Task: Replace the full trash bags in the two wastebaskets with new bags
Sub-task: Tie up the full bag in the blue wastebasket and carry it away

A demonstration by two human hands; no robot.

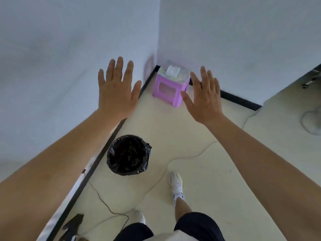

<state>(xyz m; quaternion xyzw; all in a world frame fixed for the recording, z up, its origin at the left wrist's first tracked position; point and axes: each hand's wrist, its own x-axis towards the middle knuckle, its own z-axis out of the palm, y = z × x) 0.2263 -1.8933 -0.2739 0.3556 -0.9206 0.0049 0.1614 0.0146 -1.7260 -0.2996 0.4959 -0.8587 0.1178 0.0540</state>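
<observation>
Left hand (116,91) and right hand (205,100) spread, empty; trash bag (128,154) looks limp, slippery, so pinch its rim.

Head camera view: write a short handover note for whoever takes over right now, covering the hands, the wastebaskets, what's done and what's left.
Hands: left hand and right hand both open, raised, holding nothing.
Things: black-bagged wastebasket on the floor by the left wall; purple wastebasket in the corner, white paper on top, looks full.
Done: nothing visible; no bag pulled, no new bags in view.
Left: probably both bags to lift out and replace.
</observation>
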